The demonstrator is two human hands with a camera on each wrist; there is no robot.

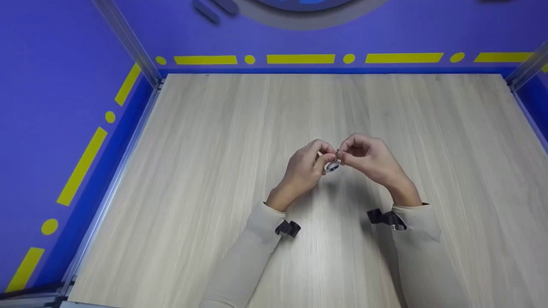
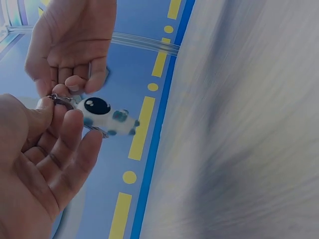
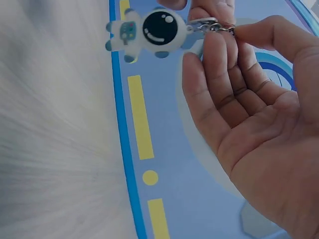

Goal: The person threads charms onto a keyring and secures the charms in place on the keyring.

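Observation:
A small astronaut keychain hangs just above the table, between both hands. In the right wrist view its white figure has a dark visor and blue-grey feet, and a metal chain runs from its head. My left hand pinches the keychain's metal fittings between thumb and fingers, close to the figure. From the other side, my right hand pinches the end of the chain with thumb and forefinger. Fingertips partly cover the metal clasp in the left wrist view.
Beneath the hands lies a wood-grain table. Blue panels with yellow marks rise along its left and far sides, joined by a metal corner post. Each sleeve carries a black wrist strap.

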